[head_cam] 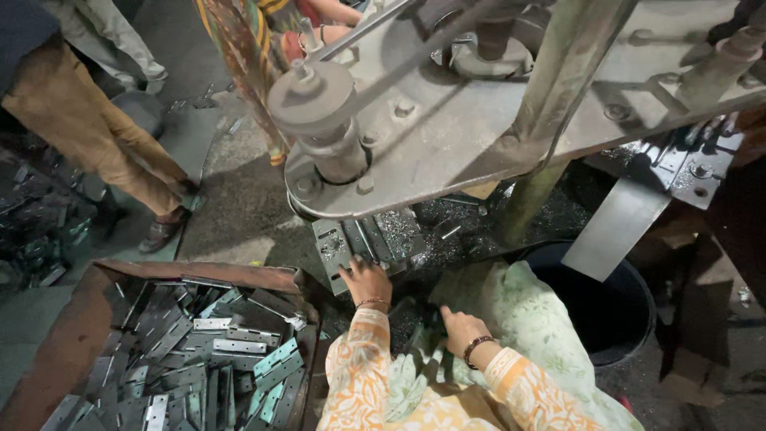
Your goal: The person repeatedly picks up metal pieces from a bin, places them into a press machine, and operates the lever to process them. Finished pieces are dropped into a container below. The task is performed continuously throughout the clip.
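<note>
Gripping nothing that can be clearly made out, the right hand (461, 327) rests low on the lap, fingers curled down into dark clutter, so whether its grip is pressed together cannot be told. Left of the sleeves, a rusty bin (88, 319) holds a heap of flat metal hinges (215, 359), its lower part cut off by the frame. Farther up, the left hand (365, 279) lies on a grey metal plate (333, 247) under the press, fingertips over its edge; its grip is hidden too. Above looms the press frame (447, 120). Beyond stands another person's trouser leg (96, 136), the body cropped.
</note>
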